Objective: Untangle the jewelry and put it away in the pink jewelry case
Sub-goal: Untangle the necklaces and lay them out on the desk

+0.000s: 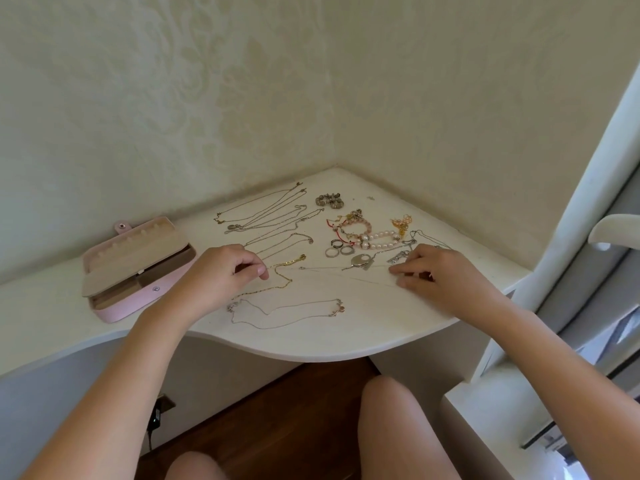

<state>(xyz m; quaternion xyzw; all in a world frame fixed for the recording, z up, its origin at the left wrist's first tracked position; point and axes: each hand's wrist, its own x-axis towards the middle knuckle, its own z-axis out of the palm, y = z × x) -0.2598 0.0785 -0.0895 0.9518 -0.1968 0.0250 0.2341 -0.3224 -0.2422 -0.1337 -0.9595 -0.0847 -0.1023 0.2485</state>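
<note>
The pink jewelry case [114,311] lies open at the left of the white corner shelf [311,344], its beige insert showing. A thin pale chain [332,271] is stretched across the shelf between my hands. My left hand [221,271] pinches its left end beside a gold chain [280,282]. My right hand [440,275] pinches the right end, next to a silver oval pendant [360,260]. A long silver necklace [287,311] lies loose near the front edge.
Several thin chains [263,213] are laid out at the back. Pearl and pink bead bracelets [367,233], three rings [339,249], a grey bead bracelet [329,200] and gold earrings [401,223] lie at the right. A window frame [588,202] stands right; walls close the corner.
</note>
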